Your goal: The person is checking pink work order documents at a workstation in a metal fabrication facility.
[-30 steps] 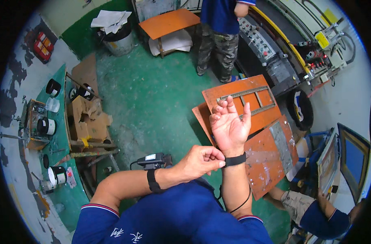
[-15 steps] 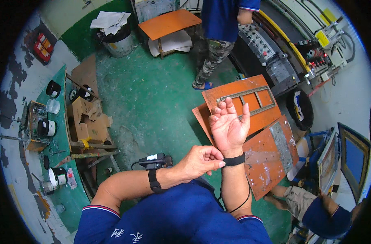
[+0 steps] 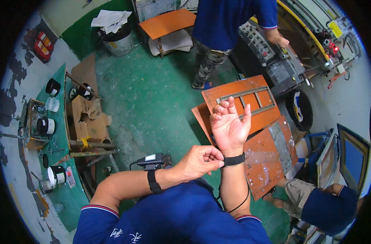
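Observation:
My left hand [image 3: 200, 161] pinches the edge of a black wrist strap [image 3: 234, 159] between thumb and fingers. That strap wraps round my right wrist. My right hand [image 3: 231, 127] is held up with its palm showing, the fingers loosely curled and apart, nothing in them. On my left wrist sits another black strap [image 3: 154, 181] with a small black boxed device [image 3: 153, 161] attached. A thin dark cord [image 3: 241, 203] runs along my right forearm.
Orange boards, one bearing a metal frame [image 3: 250, 101], stand beyond my right hand. A co-worker [image 3: 226, 28] is beside a machine [image 3: 270, 53]; another person [image 3: 327, 207] bends at lower right. A bench [image 3: 57, 148] with tubs lines the left, above a torn cardboard box [image 3: 88, 118].
My hands stay almost still, the left still pinching the strap. The standing co-worker's arm has reached right over the machine, and a yellow-edged part of it has shifted. The other person has moved slightly.

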`<action>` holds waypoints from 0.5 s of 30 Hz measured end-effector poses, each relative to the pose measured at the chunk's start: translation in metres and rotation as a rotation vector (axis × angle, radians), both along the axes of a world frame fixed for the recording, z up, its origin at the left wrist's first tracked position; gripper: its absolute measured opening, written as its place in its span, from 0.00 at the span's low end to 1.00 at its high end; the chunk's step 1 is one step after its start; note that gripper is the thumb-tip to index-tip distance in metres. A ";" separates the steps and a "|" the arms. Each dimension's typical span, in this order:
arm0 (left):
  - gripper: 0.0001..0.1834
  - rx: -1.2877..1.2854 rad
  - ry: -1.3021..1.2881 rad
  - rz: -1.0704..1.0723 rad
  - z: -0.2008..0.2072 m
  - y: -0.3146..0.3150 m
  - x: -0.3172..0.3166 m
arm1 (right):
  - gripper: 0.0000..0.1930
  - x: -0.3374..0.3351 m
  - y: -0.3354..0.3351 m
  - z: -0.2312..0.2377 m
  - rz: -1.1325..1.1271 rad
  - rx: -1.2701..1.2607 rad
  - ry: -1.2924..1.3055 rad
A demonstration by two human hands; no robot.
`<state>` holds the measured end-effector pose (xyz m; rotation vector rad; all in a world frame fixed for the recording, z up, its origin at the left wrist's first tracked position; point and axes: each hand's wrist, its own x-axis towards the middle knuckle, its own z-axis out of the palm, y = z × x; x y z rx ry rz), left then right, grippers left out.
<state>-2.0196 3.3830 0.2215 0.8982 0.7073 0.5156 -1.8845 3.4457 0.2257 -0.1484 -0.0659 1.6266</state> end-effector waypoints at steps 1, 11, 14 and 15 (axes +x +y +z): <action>0.08 0.146 0.014 0.026 -0.003 -0.002 0.000 | 0.24 -0.001 0.000 -0.001 0.004 0.000 0.000; 0.13 1.472 0.270 -0.043 0.002 0.018 -0.020 | 0.25 -0.021 0.000 -0.073 0.193 -0.378 -0.265; 0.12 1.360 0.275 -0.112 -0.010 0.019 -0.025 | 0.26 -0.034 -0.004 -0.090 0.319 -0.551 -0.384; 0.11 1.280 0.279 -0.121 -0.016 0.019 -0.027 | 0.27 -0.037 -0.005 -0.096 0.342 -0.576 -0.438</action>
